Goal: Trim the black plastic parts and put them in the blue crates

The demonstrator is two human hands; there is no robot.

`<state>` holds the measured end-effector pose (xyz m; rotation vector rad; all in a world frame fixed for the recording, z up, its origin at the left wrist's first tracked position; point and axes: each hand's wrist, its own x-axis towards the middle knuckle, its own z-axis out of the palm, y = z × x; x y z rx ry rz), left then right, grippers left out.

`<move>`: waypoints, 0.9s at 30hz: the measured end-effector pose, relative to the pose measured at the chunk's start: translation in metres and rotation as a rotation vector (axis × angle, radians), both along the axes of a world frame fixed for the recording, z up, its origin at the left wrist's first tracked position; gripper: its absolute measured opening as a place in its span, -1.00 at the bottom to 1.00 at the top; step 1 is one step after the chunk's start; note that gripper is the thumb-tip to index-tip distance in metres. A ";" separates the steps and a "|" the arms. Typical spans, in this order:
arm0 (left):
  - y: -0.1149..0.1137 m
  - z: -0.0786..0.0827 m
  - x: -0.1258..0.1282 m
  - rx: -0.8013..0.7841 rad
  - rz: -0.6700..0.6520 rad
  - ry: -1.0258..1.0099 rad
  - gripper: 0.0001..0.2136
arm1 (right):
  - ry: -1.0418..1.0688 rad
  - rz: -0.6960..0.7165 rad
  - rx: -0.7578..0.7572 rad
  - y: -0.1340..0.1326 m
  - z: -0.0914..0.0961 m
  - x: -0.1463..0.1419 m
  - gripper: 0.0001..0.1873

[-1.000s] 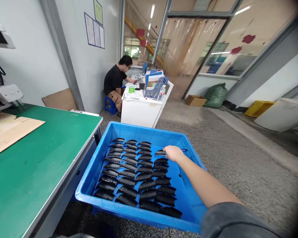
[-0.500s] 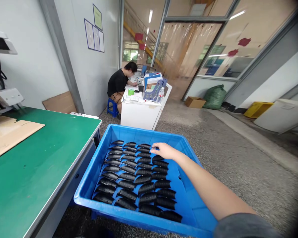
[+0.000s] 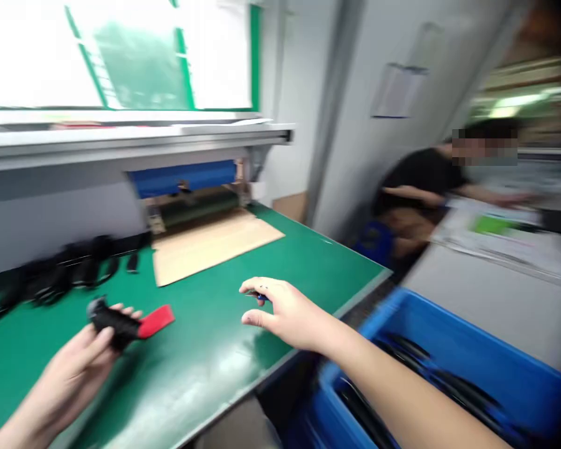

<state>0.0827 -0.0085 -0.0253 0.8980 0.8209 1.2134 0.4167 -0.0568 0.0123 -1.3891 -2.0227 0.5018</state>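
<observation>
My left hand is closed around a black curved piece with a red tab, held above the green tabletop. The red end points to the right. My right hand is over the table to the right of it, thumb apart from the fingers. A small blue-and-metal tool shows at the fingers; its kind is too small and blurred to make out. Beneath my right forearm stands the blue crate with black curved pieces in it.
Several black pieces lie along the table's back left. Beige cardboard lies before a roller machine under a shelf. At the right, a person sits by a white desk.
The view has swung left from the crate to the green table. My right hand has left the crate's black pieces. My left hand has come into view, holding the red-tabbed piece.
</observation>
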 end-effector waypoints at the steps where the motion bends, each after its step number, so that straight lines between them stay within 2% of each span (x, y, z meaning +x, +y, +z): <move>1: 0.002 0.003 -0.015 -0.007 0.023 -0.027 -0.71 | 0.021 0.103 0.013 0.022 0.004 -0.031 -0.55; 3: 0.010 0.007 -0.033 0.017 0.028 -0.114 -0.68 | 0.011 0.291 0.057 0.061 0.010 -0.090 -0.48; 5: 0.019 0.010 -0.042 0.076 0.049 -0.185 -0.65 | -0.039 0.417 0.129 0.094 0.012 -0.141 -0.48; 7: 0.027 0.010 -0.049 0.112 0.087 -0.210 -0.63 | -0.071 0.462 0.209 0.122 0.005 -0.178 -0.52; 9: 0.032 0.007 -0.057 0.117 0.100 -0.207 -0.61 | -0.069 0.445 0.285 0.140 -0.008 -0.201 -0.56; 11: 0.036 0.000 -0.066 0.100 0.086 -0.184 -0.61 | -0.079 0.412 0.344 0.149 -0.023 -0.211 -0.52; 15: 0.038 -0.016 -0.079 0.042 0.027 -0.138 -0.65 | -0.160 0.395 0.368 0.145 -0.043 -0.212 -0.26; 18: 0.038 -0.023 -0.083 0.036 0.017 -0.088 -0.65 | -0.199 0.357 0.358 0.141 -0.045 -0.211 -0.16; 27: 0.035 -0.024 -0.090 0.108 -0.061 -0.097 -0.67 | -0.276 0.326 0.466 0.138 -0.043 -0.214 -0.21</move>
